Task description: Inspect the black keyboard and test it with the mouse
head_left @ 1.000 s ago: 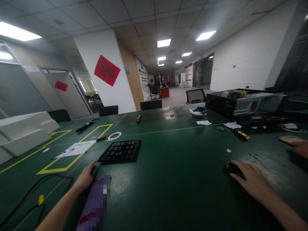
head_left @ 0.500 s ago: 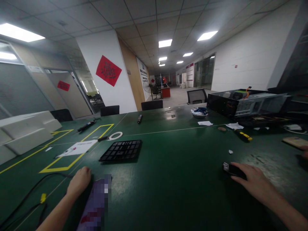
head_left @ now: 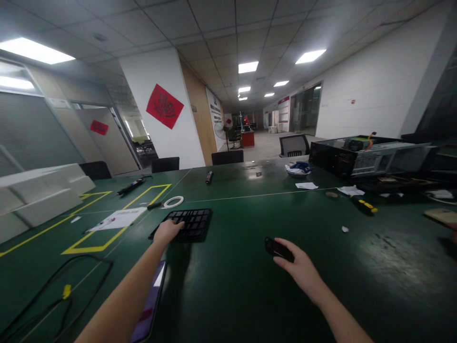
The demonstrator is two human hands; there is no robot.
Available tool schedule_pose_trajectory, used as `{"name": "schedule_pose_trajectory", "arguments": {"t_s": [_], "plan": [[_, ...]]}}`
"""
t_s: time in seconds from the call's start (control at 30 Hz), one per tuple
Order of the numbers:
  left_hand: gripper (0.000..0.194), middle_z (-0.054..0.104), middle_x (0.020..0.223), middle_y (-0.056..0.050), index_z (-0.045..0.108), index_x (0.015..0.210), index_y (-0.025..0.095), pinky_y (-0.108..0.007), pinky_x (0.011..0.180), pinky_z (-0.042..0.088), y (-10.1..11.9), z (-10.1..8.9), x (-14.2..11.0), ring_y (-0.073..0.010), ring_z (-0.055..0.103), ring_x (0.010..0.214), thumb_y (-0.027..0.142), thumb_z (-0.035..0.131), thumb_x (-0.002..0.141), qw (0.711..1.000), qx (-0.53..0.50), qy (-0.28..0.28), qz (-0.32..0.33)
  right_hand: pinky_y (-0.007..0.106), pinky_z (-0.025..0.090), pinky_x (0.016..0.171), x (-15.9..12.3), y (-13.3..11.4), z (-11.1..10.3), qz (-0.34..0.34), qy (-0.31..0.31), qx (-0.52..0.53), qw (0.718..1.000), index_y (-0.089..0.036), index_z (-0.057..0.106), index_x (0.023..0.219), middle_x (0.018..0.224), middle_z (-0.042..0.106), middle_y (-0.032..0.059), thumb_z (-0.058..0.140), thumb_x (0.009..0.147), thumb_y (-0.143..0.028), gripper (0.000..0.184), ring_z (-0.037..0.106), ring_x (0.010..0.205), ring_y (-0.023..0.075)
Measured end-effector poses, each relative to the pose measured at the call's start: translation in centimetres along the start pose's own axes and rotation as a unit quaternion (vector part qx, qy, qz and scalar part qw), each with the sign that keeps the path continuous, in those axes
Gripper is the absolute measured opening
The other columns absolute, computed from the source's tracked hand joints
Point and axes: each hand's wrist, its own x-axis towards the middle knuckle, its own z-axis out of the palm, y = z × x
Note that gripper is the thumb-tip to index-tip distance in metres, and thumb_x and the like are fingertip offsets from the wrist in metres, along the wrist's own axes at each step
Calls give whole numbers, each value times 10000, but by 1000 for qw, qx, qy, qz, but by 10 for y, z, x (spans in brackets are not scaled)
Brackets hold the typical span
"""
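Note:
My left hand (head_left: 168, 232) is at the near left part of a black compartment tray (head_left: 199, 223), its thumb on top and its other fingers bent and mostly hidden. It looks closed on the tray, which lies flat on the green table. Above the table to the right, my right hand (head_left: 298, 259) holds a small black oblong object (head_left: 277, 249) between thumb and fingers; its exact kind does not show. Under my left forearm lies a phone (head_left: 157, 286) with a purple screen.
White tape ring (head_left: 173, 202) and paper sheet (head_left: 119, 218) lie behind the tray's left. A looped black cable (head_left: 107, 271) is at left. An open computer case (head_left: 333, 159), a bowl (head_left: 298, 172) and a yellow-black tool (head_left: 364, 205) stand or lie at right. Part of a hand (head_left: 454, 233) shows at the right edge.
My left hand has moved forward and right from beside the phone to the tray. My right hand has carried the black object left toward the middle.

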Motion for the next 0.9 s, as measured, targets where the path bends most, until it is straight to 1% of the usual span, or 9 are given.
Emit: {"name": "schedule_pose_trajectory", "arguments": {"t_s": [0.13, 0.27, 0.4, 0.5, 0.57, 0.63, 0.7, 0.77, 0.9], "plan": [[249, 633, 973, -218, 603, 631, 108, -428, 820, 405, 8, 8, 4, -385, 527, 1030, 346, 664, 586, 991, 129, -32, 0, 394, 366, 971, 5, 13, 5, -40, -3, -14, 999, -271, 449, 1195, 1286, 384, 40, 559, 697, -291, 510, 392, 1184, 225], [252, 619, 1012, -251, 639, 739, 76, -430, 794, 415, 18, 13, 3, -387, 548, 1001, 310, 595, 657, 979, 196, -51, 25, 426, 356, 974, 9, 18, 5, -58, 0, -23, 998, -303, 478, 1168, 1275, 402, 29, 581, 687, -294, 492, 397, 1180, 236], [357, 628, 972, -239, 640, 822, 56, -390, 772, 424, 34, 27, -26, -343, 579, 946, 370, 480, 762, 972, 211, -50, 87, 440, 354, 975, 11, 18, 7, -67, 7, -17, 998, -295, 484, 1167, 1269, 411, 39, 583, 687, -283, 490, 402, 1174, 239], [384, 623, 1026, -137, 610, 959, 126, -316, 801, 419, 48, 49, -73, -247, 575, 950, 428, 434, 800, 968, 163, -51, 186, 452, 347, 981, 13, 19, 6, -74, 12, -10, 997, -290, 492, 1160, 1262, 423, 44, 584, 685, -298, 484, 408, 1170, 239], [348, 614, 1022, -119, 587, 1011, 136, -314, 813, 417, 55, 66, -111, -226, 566, 942, 383, 472, 794, 952, 54, -61, 295, 453, 339, 991, 14, 23, 7, -91, 9, 8, 996, -278, 501, 1153, 1244, 446, 49, 594, 675, -310, 488, 421, 1157, 237], [335, 615, 977, -103, 572, 1030, 145, -323, 786, 433, 61, 83, -147, -218, 568, 899, 346, 526, 765, 929, -43, -100, 354, 448, 340, 995, 16, 30, 10, -116, 2, 56, 992, -253, 527, 1122, 1209, 489, 58, 628, 641, -319, 496, 441, 1139, 243], [315, 610, 944, -90, 569, 1013, 153, -326, 770, 441, 63, 96, -175, -211, 564, 872, 333, 548, 754, 906, -98, -143, 386, 445, 368, 972, 19, 37, 15, -132, -3, 142, 981, -240, 558, 1067, 1147, 548, 62, 672, 583, -332, 506, 473, 1105, 258], [314, 598, 944, -91, 562, 1007, 149, -328, 773, 442, 64, 104, -193, -209, 558, 870, 333, 557, 752, 890, -125, -175, 401, 433, 414, 922, 21, 43, 21, -119, 1, 235, 965, -244, 588, 992, 1052, 605, 59, 697, 538, -358, 481, 516, 1042, 267], [352, 576, 986, -98, 533, 1041, 147, -329, 798, 438, 60, 109, -203, -209, 546, 903, 337, 572, 747, 875, -155, -209, 408, 395, 477, 802, 24, 42, 26, -34, -12, 320, 947, -224, 626, 832, 829, 650, 52, 622, 582, -497, 370, 581, 887, 243]]}}
